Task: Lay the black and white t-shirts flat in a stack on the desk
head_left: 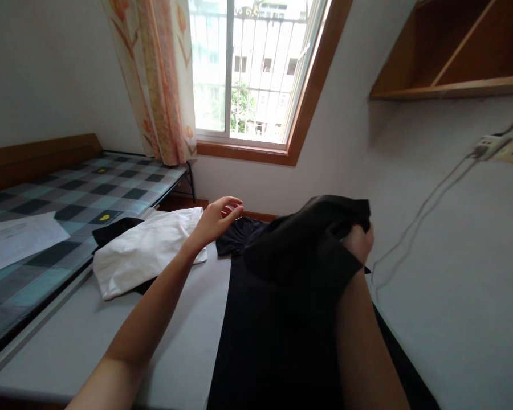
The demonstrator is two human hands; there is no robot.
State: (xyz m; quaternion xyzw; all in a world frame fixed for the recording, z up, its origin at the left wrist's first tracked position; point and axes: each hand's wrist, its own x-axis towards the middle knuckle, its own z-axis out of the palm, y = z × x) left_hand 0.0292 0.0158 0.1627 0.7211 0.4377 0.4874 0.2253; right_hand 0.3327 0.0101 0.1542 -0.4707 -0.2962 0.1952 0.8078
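Observation:
My right hand (361,245) grips a bunched part of a black garment (299,245), lifted above the table and slightly blurred. Beneath it more black cloth (260,341) lies spread down the right side of the white tabletop (188,341); where one piece ends and the other begins I cannot tell. A gathered dark sleeve (239,234) sticks out at its far left. My left hand (222,216) is held in the air with fingers loosely curled and apart, holding nothing. Under the left forearm lies a folded white garment (141,247), with black cloth (117,230) showing from below it.
To the left stands a bed with a checked mattress (68,193) and a paper sheet (21,239) on it. Ahead are a curtain (162,85) and a barred window (260,74). A wooden shelf (453,91) and a plugged-in cable (427,205) are on the right wall.

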